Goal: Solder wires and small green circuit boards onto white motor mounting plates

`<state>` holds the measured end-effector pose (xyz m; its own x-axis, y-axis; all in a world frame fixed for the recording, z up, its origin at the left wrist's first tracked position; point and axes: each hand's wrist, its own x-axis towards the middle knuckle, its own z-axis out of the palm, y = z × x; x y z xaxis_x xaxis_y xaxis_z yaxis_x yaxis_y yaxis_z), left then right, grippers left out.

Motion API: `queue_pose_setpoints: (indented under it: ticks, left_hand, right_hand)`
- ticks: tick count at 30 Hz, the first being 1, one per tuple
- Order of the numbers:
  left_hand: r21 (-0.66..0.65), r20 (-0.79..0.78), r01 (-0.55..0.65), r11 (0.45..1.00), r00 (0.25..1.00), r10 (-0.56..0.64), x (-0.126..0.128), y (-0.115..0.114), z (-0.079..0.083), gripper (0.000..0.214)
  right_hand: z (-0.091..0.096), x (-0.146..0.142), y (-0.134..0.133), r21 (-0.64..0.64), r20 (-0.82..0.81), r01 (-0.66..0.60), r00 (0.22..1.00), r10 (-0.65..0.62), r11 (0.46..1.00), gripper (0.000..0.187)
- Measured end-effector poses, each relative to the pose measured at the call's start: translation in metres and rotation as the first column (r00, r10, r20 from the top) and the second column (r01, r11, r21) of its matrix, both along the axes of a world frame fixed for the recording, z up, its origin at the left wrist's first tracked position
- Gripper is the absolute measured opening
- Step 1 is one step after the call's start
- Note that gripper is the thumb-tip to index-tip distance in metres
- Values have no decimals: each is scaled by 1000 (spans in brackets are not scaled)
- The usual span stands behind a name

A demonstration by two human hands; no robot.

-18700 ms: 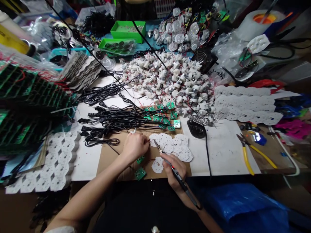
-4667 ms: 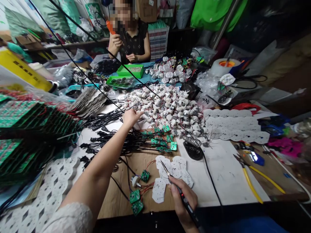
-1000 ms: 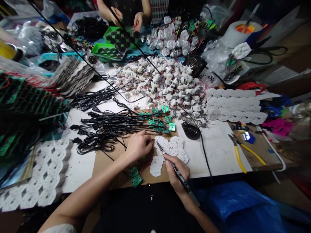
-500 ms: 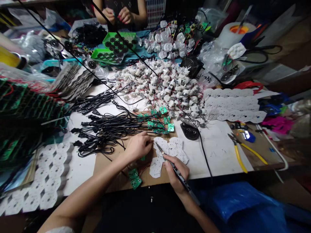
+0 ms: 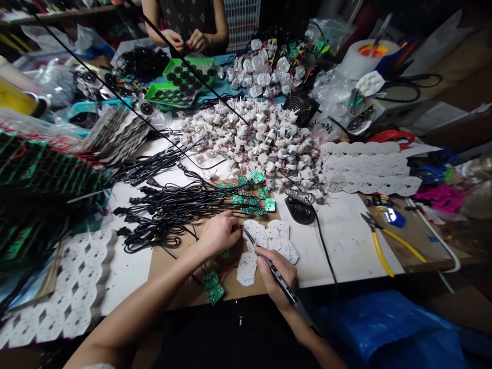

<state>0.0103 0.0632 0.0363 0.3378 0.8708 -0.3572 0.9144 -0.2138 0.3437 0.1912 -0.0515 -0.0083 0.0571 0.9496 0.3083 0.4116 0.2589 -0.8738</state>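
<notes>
Iron over the white boards, trays of discs beyond

Closest to me, the worker's right hand (image 5: 287,269) has its fingers wrapped round an iron (image 5: 284,288), its tip at the left edge of the white boards (image 5: 274,237); whether it touches, I can't tell. The left hand (image 5: 221,233) is curled narrow just beside that edge, and what it pinches is hidden from me. Two green boards (image 5: 213,287) lie below it on cardboard (image 5: 192,294). Past the left hand spread black cords (image 5: 172,205); to the right are a coiled stand (image 5: 300,210) and pliers (image 5: 378,253). A heap of white parts (image 5: 253,133) fills the middle.

Further off, a teal basket (image 5: 100,104) holds something dark and round. Both green trays, near (image 5: 154,92) and far (image 5: 169,65), carry dark discs. A thin tool stands in an orange-cored white roll (image 5: 351,59). At the back, a co-worker's hands (image 5: 184,41) meet over something small, beside a white crate (image 5: 242,20).
</notes>
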Motion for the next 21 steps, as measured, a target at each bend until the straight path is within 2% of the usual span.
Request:
queue_pose_setpoints:
  ticks: [5, 13, 17, 21]
  left_hand:
    - [16, -10, 10, 1000, 1000, -9, 0, -1, -2, 19]
    - [18, -8, -1, 1000, 1000, 1, 0, -2, -3, 19]
    - [20, 9, -2, 1000, 1000, 1, -1, -1, -3, 18]
    - [19, 32, -16, 1000, 999, 16, -2, -2, -3, 18]
  right_hand:
    - [0, -1, 1, 18, 32, -24, 999, 23, 1000, 22]
    - [-4, -1, 2, 120, 44, -42, 998, 37, 992, 26]
    - [-2, 4, -5, 155, 46, -8, 999, 1, 988, 34]
    - [-4, 14, -7, 246, 151, 20, 987, -59, 969, 36]
